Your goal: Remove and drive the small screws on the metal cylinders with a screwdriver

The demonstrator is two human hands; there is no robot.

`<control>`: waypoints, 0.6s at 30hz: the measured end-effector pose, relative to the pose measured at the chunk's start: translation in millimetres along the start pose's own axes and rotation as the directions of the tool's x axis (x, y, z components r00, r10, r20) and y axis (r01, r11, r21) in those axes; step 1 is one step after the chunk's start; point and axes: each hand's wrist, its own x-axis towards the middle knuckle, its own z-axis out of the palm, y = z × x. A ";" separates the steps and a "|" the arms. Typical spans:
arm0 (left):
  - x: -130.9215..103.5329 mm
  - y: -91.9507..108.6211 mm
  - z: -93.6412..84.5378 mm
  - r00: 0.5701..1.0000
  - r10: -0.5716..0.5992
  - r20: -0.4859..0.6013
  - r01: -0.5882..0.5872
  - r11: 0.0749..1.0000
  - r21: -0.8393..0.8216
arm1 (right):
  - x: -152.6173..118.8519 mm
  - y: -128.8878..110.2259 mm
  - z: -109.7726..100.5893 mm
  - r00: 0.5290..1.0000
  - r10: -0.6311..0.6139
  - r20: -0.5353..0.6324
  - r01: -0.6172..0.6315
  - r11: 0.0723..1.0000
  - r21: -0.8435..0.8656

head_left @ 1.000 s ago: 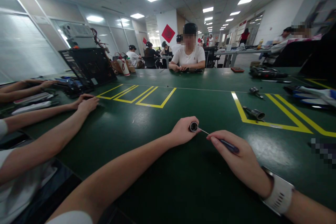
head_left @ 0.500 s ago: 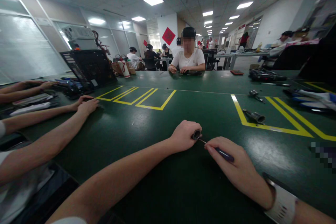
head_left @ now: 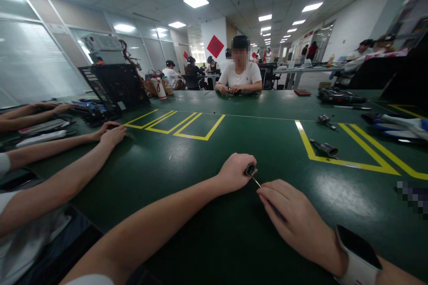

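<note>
Curling its fingers around one dark, round-mouthed hollow part (head_left: 249,169), the left hand (head_left: 235,172) faces the right hand (head_left: 296,219), whose fingers pinch one tool (head_left: 256,181), apparently a screwdriver.

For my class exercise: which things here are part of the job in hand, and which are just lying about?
In the job:
- tube, in left grip
- tool, in right grip, at the tube's mouth

Lying about, apparently:
- two metal parts by the yellow tape, perhaps related but untouched
- flat red item
</note>
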 end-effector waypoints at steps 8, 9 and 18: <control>0.7 0.1 -0.1 0.996 0.077 0.049 -0.078 0.997 0.025 | 4.3 -2.2 -5.2 0.993 0.118 0.024 -0.119 0.989 0.088; 1.0 0.3 -0.6 0.993 0.107 0.054 -0.108 0.994 0.017 | 5.3 -1.8 -6.5 0.988 0.152 0.025 -0.154 0.981 0.114; 2.4 0.3 -0.9 0.999 0.029 0.031 -0.025 0.992 -0.124 | 6.9 2.6 -10.1 0.957 0.290 -0.022 -0.281 0.940 0.194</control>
